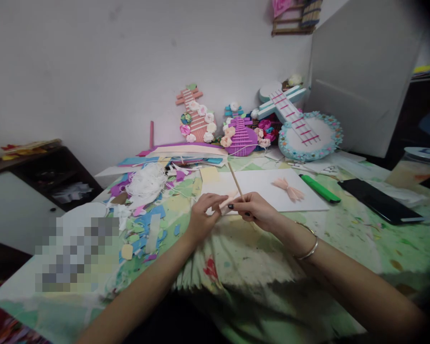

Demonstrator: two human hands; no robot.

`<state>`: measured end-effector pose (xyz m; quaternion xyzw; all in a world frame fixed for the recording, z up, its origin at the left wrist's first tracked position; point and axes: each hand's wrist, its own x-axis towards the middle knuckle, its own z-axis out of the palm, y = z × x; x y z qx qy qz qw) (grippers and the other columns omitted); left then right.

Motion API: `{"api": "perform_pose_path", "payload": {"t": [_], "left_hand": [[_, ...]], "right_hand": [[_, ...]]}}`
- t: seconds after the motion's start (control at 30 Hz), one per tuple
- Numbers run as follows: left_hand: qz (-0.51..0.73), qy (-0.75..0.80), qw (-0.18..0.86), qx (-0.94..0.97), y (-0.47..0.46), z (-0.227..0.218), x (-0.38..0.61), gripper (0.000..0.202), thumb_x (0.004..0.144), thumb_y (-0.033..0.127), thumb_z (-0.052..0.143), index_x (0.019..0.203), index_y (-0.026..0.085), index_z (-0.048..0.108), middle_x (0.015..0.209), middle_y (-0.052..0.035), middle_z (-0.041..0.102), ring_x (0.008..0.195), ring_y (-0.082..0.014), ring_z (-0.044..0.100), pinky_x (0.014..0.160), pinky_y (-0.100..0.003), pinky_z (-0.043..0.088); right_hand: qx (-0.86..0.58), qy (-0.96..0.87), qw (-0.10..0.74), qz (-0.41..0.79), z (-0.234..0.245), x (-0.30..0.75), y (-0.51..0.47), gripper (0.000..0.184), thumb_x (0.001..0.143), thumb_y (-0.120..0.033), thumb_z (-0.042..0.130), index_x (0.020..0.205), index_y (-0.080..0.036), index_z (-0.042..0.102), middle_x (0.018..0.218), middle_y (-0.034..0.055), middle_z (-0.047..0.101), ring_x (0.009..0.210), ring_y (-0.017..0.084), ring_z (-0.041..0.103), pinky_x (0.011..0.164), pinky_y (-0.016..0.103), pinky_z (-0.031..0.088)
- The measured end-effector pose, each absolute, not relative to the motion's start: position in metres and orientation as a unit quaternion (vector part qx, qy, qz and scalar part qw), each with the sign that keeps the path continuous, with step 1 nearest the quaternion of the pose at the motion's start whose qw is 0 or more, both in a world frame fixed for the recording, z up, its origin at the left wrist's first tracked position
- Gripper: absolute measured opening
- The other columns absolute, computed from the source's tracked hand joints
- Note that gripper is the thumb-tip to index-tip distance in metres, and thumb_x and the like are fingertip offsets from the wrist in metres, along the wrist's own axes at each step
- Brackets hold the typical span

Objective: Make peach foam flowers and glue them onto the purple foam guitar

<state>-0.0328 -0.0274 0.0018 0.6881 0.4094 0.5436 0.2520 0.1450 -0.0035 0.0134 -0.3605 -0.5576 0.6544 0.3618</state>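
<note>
My right hand is closed on a thin wooden stick that slants up and away from it. My left hand pinches a small pale pink paper strip against the stick's lower end, so both hands meet at the near edge of a white sheet. A finished pink paper bow lies on that sheet, to the right of my hands. A bangle sits on my right wrist.
A green marker and a black phone lie to the right. Coloured foam scraps and white string litter the left. Decorated foam guitars lean on the wall behind. A white board stands far right.
</note>
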Motion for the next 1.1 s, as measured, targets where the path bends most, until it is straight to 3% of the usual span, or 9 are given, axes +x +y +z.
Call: {"api": "perform_pose_path", "payload": {"t": [0.27,0.47,0.73,0.93,1.1], "left_hand": [[0.525,0.417,0.377,0.639,-0.0234,0.0010,-0.0320,0.018,0.069,0.023,0.068,0.085,0.017,0.071,0.083,-0.0052,0.069,0.073,-0.0163,0.058,0.070,-0.026,0.045],[0.510,0.411,0.428,0.623,-0.0225,-0.0011,-0.0315,0.024,0.065,0.028,0.072,0.086,0.015,0.069,0.082,-0.0051,0.066,0.072,-0.0158,0.058,0.065,-0.024,0.045],[0.506,0.398,0.452,0.617,-0.0222,-0.0008,-0.0292,0.032,0.065,0.034,0.071,0.088,0.012,0.066,0.079,-0.0051,0.066,0.070,-0.0154,0.058,0.064,-0.023,0.044],[0.523,0.402,0.486,0.572,-0.0200,-0.0019,-0.0290,0.033,0.064,0.032,0.072,0.089,0.012,0.066,0.084,-0.0056,0.068,0.075,-0.0161,0.060,0.069,-0.025,0.045],[0.518,0.402,0.530,0.538,-0.0191,-0.0036,-0.0309,0.031,0.067,0.032,0.069,0.091,0.014,0.066,0.081,-0.0033,0.067,0.070,-0.0143,0.059,0.063,-0.023,0.045]], "right_hand": [[-0.290,-0.519,0.370,0.714,0.0133,0.1456,-0.0039,0.024,0.063,-0.030,0.074,0.071,-0.011,0.063,0.052,-0.0059,0.044,0.040,0.000,0.023,0.041,0.021,0.010],[-0.275,-0.511,0.370,0.726,0.0147,0.1457,-0.0038,0.023,0.064,-0.029,0.075,0.073,-0.010,0.064,0.046,-0.0098,0.032,0.041,0.001,0.019,0.042,0.021,0.009],[-0.308,-0.535,0.373,0.693,0.0130,0.1451,-0.0035,0.026,0.068,-0.035,0.070,0.073,-0.010,0.063,0.048,-0.0081,0.036,0.041,0.001,0.021,0.041,0.021,0.011],[-0.309,-0.555,0.368,0.679,0.0140,0.1449,-0.0037,0.032,0.073,-0.039,0.065,0.059,-0.013,0.051,0.048,-0.0075,0.036,0.040,0.002,0.023,0.040,0.021,0.012],[-0.288,-0.582,0.335,0.683,0.0169,0.1454,-0.0057,0.030,0.077,-0.042,0.062,0.078,-0.012,0.060,0.052,-0.0075,0.036,0.043,0.002,0.021,0.040,0.020,0.008]]}}
